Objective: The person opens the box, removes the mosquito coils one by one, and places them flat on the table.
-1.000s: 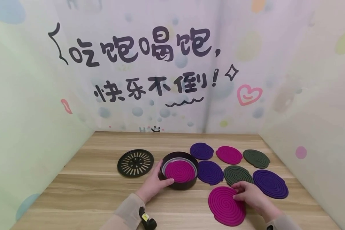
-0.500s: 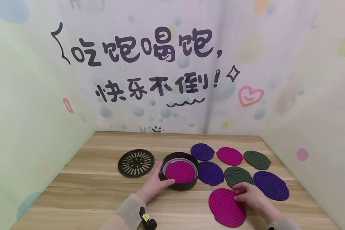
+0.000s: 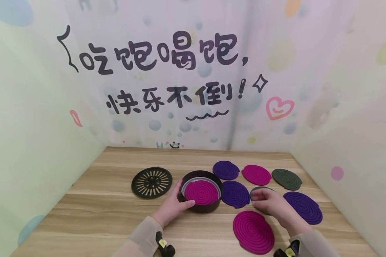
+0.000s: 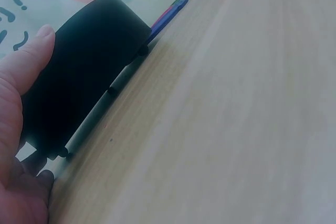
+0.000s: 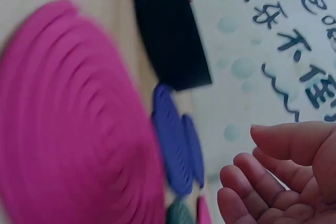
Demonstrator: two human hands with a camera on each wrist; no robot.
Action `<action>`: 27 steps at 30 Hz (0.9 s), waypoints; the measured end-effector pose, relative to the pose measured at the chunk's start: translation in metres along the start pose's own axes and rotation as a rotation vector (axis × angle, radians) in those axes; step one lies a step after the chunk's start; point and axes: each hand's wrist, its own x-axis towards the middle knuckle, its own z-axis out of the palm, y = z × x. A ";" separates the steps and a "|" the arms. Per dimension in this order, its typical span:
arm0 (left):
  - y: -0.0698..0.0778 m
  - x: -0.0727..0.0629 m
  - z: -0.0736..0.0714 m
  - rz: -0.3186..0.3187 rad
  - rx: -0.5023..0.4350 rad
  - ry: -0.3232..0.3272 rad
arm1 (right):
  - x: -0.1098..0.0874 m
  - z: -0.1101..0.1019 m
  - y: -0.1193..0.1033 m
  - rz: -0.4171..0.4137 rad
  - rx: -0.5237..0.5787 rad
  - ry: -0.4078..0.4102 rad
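My left hand (image 3: 173, 208) holds the side of a round black mosquito coil holder (image 3: 208, 207), thumb at the near side and fingers around the left wall. Inside it lies a pink mosquito coil (image 3: 201, 192). Over a green coil (image 5: 179, 212) hovers my right hand (image 3: 275, 207), covering most of it in the head view. Its fingers are loosely bent with nothing between them, as the right wrist view shows. Nearest to that hand, a larger-looking pink coil (image 3: 253, 232) lies flat on the table in front.
A slotted black lid (image 3: 152, 192) lies left of the holder. Behind and right are purple coils (image 3: 235, 193), a far pink coil (image 3: 256, 174) and another green coil (image 3: 287, 179). Another purple coil (image 3: 302, 208) lies near the right wall. Printed walls enclose the wooden table (image 3: 96, 221).
My right hand has let go of the near pink coil's edge and risen up and slightly left, over the green coil. The left hand stays on the holder.
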 end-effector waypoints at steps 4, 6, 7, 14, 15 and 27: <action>0.000 0.000 0.000 -0.002 0.004 0.001 | 0.013 0.015 -0.019 -0.082 0.066 -0.024; 0.000 0.000 0.000 -0.002 0.005 0.002 | 0.021 0.024 -0.029 -0.114 0.076 -0.023; 0.000 0.000 0.000 -0.001 0.007 0.003 | 0.025 0.028 -0.033 -0.128 0.083 -0.024; 0.000 0.000 0.001 0.001 0.004 0.004 | 0.052 0.060 -0.055 -0.143 0.116 -0.032; 0.000 0.000 0.001 0.003 0.006 0.004 | 0.055 0.064 -0.057 -0.128 0.142 -0.033; 0.001 0.000 0.000 0.014 0.001 0.006 | 0.088 0.100 -0.060 -0.082 0.229 -0.009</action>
